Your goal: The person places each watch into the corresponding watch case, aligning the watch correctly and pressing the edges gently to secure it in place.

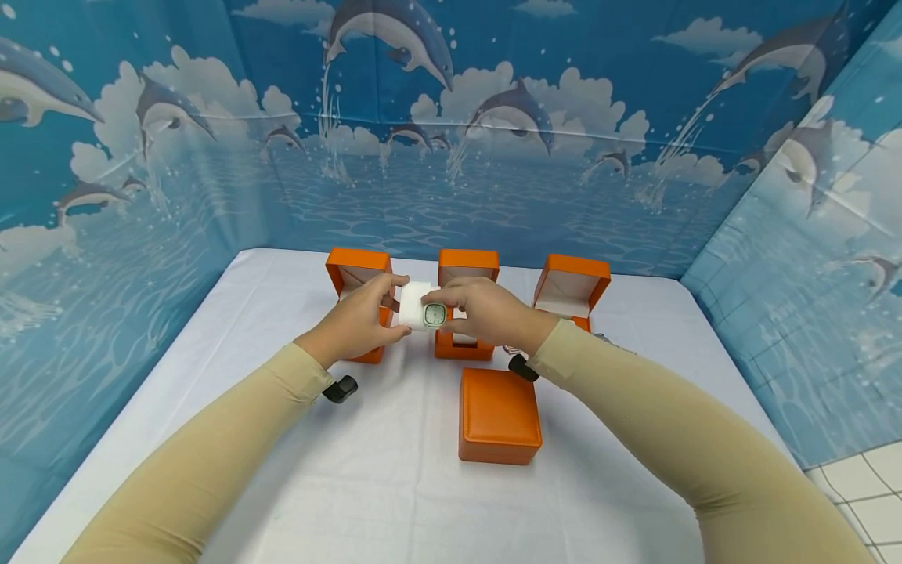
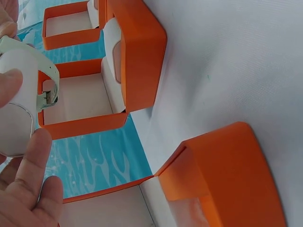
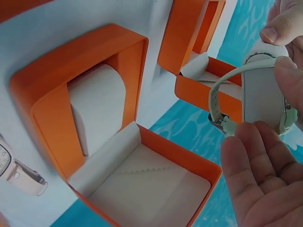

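Note:
My left hand (image 1: 355, 321) pinches a white watch cushion (image 1: 413, 304) between thumb and fingers above the table. From the other side, my right hand (image 1: 486, 308) grips a pale green wristwatch (image 1: 434, 315) against that cushion, its squarish dial facing me. In the left wrist view, part of the green strap (image 2: 56, 78) stands off the cushion in a loop. The right wrist view shows the strap's buckle end (image 3: 222, 124) hanging loose beside the fingers (image 3: 258, 156). Behind the hands, the middle orange box (image 1: 468, 262) stands with its lid up.
Two more orange boxes stand open, one at left (image 1: 355, 260) and one at right (image 1: 578, 274); the right one holds a white cushion (image 3: 99, 106). A closed orange box (image 1: 499, 417) sits nearer me. Another watch (image 3: 21, 172) lies by the right box. White cloth (image 1: 352, 486) covers the table.

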`<action>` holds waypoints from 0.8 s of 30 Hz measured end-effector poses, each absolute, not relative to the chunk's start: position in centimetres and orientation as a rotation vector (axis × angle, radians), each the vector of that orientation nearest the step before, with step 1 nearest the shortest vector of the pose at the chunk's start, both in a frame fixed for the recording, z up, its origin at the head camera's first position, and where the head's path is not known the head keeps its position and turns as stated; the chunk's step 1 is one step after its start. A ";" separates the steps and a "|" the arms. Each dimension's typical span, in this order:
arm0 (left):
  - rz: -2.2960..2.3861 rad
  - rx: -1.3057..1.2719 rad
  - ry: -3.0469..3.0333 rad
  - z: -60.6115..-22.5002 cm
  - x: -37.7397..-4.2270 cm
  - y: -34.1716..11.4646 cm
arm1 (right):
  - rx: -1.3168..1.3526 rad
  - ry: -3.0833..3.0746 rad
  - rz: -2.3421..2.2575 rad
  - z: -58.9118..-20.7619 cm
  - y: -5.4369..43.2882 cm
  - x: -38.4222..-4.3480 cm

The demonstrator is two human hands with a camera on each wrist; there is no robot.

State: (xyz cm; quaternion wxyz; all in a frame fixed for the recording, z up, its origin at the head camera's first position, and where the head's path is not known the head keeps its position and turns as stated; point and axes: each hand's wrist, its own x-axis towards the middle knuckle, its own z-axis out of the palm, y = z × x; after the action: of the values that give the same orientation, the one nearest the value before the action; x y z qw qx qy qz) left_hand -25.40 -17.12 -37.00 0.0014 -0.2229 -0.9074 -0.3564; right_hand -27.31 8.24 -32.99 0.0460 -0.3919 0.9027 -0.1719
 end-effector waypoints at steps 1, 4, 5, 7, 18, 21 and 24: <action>-1.122 -0.700 -2.847 -37.0 -25.4 -17.1 | -1.196 2.760 -0.526 -33.0 8.3 -27.3; -1.126 -0.700 -2.844 -36.9 -25.4 -17.1 | -1.166 2.776 -0.523 -33.1 8.3 -27.3; -1.127 -0.699 -2.843 -36.9 -25.4 -17.1 | -1.150 2.780 -0.524 -33.1 8.3 -27.3; -1.125 -0.698 -2.839 -36.9 -25.4 -17.1 | -1.121 2.792 -0.533 -33.1 8.3 -27.2; -1.117 -0.716 -2.832 -37.1 -25.4 -17.3 | -1.118 2.820 -0.653 -33.4 8.4 -27.0; -1.093 -0.719 -2.820 -37.3 -25.4 -17.2 | -1.138 2.812 -0.706 -33.4 8.5 -26.9; -1.091 -0.726 -2.788 -37.4 -25.3 -17.2 | -1.140 2.796 -0.740 -33.4 8.5 -26.9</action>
State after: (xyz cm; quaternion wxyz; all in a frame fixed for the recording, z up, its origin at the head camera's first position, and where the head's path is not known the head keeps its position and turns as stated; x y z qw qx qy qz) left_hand -25.34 -17.19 -37.38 0.0303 -0.2357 -0.9045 -0.3540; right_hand -26.89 8.53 -33.38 0.0164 -0.3666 0.8993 -0.2380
